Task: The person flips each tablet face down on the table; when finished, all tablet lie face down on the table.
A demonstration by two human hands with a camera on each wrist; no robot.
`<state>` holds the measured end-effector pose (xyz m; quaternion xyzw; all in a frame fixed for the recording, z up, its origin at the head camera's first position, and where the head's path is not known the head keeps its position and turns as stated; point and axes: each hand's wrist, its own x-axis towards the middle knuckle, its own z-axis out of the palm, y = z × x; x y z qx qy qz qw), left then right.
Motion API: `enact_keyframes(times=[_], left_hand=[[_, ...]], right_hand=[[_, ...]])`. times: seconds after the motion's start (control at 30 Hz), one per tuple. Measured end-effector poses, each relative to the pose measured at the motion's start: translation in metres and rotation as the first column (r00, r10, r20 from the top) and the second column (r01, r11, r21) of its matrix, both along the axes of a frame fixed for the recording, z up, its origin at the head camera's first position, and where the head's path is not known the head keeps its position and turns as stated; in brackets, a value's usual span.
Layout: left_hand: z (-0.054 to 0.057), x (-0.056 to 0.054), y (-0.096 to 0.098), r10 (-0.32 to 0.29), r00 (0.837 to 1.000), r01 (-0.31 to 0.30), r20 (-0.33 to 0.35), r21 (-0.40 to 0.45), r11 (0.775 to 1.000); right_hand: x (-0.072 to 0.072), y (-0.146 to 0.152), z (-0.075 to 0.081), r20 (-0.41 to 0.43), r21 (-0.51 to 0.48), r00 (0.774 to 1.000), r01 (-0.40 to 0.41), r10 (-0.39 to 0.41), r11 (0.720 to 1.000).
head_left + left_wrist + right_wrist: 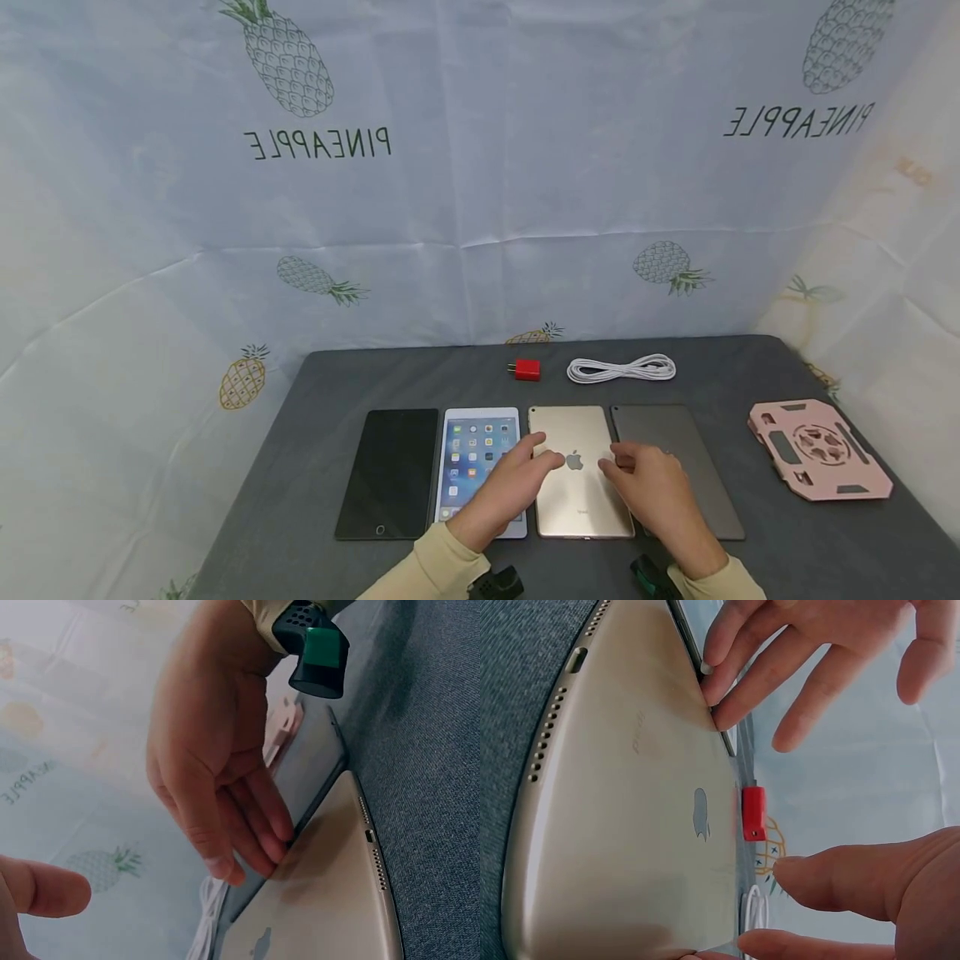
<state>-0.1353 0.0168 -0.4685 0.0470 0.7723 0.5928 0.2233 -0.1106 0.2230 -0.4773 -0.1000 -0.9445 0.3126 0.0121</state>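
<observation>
A gold tablet (576,510) lies back up, its apple logo showing, in a row with other tablets. My left hand (516,477) is at its left side, fingers spread; in the right wrist view the left fingertips (721,718) rest at that edge. Over the opposite edge is my right hand (658,493), fingers loosely bent; in the left wrist view its fingertips (276,862) meet the edge. Left of the gold tablet lies a white tablet (478,442) with a lit home screen, partly covered by my left hand. A dark grey tablet (663,421) lies partly beneath my right hand.
A black tablet (392,471) ends the row on the left. Behind the row are a red charger plug (527,370) and a coiled white cable (622,369). Toward the right edge of the dark grey table (262,533) lies a pink case (821,450).
</observation>
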Motion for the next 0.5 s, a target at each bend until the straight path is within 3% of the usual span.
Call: enact_keyframes(times=[0.33, 0.5], left_hand=[[0.002, 0.002, 0.0, -0.012, 1.0, 0.012, -0.019, -0.013, 1.0], [-0.001, 0.001, -0.015, -0.01, 0.997, 0.008, -0.071, -0.024, 1.0]], right_hand=[[-0.001, 0.003, 0.006, 0.015, 0.006, 1.0, -0.01, 0.01, 1.0], [-0.007, -0.009, 0.019, 0.036, -0.001, 0.999, -0.038, 0.038, 0.999]])
